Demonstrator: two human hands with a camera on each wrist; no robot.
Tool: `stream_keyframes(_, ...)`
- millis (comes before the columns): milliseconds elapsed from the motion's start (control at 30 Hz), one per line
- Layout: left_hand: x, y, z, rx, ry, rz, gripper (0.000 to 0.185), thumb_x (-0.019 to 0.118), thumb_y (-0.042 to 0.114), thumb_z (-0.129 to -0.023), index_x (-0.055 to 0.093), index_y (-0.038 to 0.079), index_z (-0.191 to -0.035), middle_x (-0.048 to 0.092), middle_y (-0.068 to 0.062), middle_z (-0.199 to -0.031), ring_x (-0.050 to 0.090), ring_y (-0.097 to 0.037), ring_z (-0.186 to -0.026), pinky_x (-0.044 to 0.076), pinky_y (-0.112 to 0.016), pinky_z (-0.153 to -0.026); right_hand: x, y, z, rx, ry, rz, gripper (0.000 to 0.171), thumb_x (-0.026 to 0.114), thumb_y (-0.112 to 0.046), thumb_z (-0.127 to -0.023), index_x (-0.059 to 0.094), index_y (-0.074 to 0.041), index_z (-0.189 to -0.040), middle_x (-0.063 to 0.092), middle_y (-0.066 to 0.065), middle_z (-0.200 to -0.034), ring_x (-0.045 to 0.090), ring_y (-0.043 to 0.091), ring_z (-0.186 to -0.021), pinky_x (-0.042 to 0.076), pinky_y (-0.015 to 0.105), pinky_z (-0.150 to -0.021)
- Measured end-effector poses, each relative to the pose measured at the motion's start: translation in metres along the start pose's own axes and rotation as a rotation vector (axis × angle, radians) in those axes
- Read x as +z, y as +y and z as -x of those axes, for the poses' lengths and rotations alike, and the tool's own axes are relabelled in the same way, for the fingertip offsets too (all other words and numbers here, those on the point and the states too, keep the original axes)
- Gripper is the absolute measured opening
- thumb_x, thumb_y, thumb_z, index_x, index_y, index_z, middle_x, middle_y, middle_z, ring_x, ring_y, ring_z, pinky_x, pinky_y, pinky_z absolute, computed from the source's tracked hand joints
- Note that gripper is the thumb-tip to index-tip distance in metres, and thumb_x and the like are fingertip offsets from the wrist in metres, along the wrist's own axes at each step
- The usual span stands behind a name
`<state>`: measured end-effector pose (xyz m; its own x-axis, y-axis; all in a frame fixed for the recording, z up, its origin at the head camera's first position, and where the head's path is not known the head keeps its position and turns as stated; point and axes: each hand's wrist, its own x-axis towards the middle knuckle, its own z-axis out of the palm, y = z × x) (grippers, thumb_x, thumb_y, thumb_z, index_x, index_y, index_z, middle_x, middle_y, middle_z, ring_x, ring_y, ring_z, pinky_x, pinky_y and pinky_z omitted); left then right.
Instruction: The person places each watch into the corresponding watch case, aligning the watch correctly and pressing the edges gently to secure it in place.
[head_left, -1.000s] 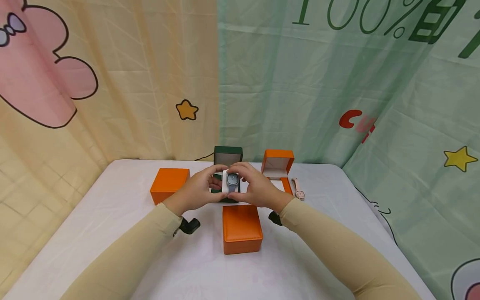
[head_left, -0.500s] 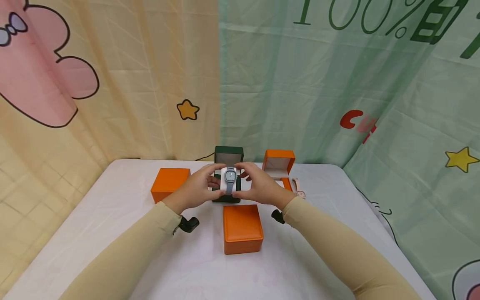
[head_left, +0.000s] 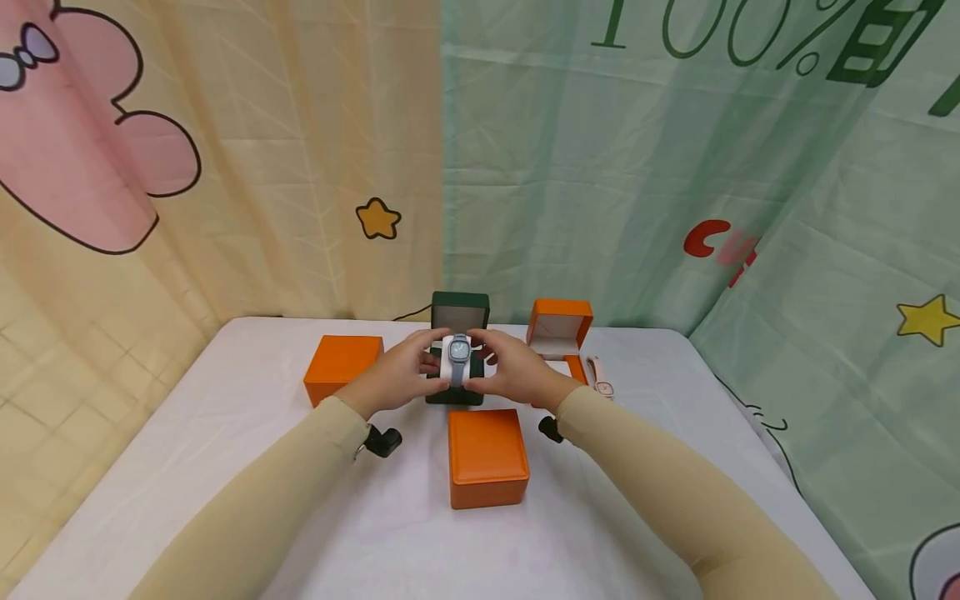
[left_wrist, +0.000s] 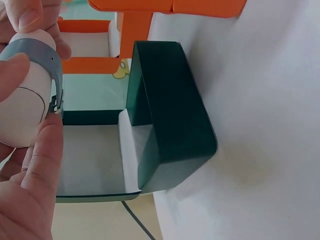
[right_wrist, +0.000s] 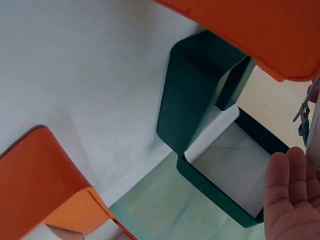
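Observation:
A watch (head_left: 459,350) with a square face and grey-blue strap is wrapped round a white cushion (left_wrist: 20,115). My left hand (head_left: 397,375) holds the cushion by its left end between thumb and fingers. From the other end my right hand (head_left: 521,371) grips it the same way, fingertips at the top and thumb below. In the left wrist view the strap's buckle (left_wrist: 56,105) shows on the cushion's underside. Behind and below the hands stands a dark green box (head_left: 455,397), its lid (head_left: 460,310) raised and grey-white inside.
A closed orange box (head_left: 487,450) stands in front of the hands, another orange box (head_left: 343,362) to the left. At the back right is an open orange box (head_left: 561,321), with a pink watch (head_left: 602,385) beside it. Curtains hang behind the white-covered table (head_left: 360,533).
The watch on its cushion has been turned upright and shifted slightly left and up. My right fingers have moved from over its top to its right side. The boxes have stayed in place.

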<state>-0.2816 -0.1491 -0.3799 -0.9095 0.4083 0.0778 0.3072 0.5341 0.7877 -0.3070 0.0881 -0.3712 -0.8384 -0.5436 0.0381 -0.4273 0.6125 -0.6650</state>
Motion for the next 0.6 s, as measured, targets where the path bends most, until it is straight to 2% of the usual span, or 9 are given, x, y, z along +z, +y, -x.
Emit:
stream_keyframes(200,0.002,-0.008,-0.009,-0.019,0.019,-0.017,0.084,0.081,0.013,-0.093,0.036,0.012,-0.163,0.044,-0.016,-0.159,0.068,-0.029,-0.12,0.059,-0.041,-0.102,0.002,0.006,-0.007,0.011,-0.017,-0.016,0.074,0.083,-0.024,-0.092,0.047,-0.013,-0.156,0.06,0.005,-0.14,0.06,0.031,-0.128,0.056,0.048,-0.108)
stream_keyframes(433,0.006,-0.015,-0.019,-0.063,0.013,-0.004,0.085,0.08,0.011,-0.094,0.033,0.014,-0.164,0.043,-0.016,-0.162,0.068,-0.03,-0.122,0.058,-0.041,-0.104,0.004,0.017,-0.019,-0.03,-0.011,0.086,0.071,0.082,-0.026,-0.093,0.049,-0.012,-0.154,0.062,0.005,-0.141,0.062,0.025,-0.124,0.055,0.041,-0.109)
stream_keyframes(600,0.009,-0.022,-0.025,-0.097,-0.001,-0.044,0.082,0.078,0.017,-0.097,0.032,0.017,-0.165,0.049,-0.015,-0.158,0.063,-0.032,-0.126,0.056,-0.047,-0.108,0.006,0.023,-0.028,0.004,-0.035,0.114,0.071,0.081,-0.028,-0.094,0.049,-0.012,-0.155,0.062,0.006,-0.143,0.062,0.026,-0.125,0.058,0.039,-0.104)
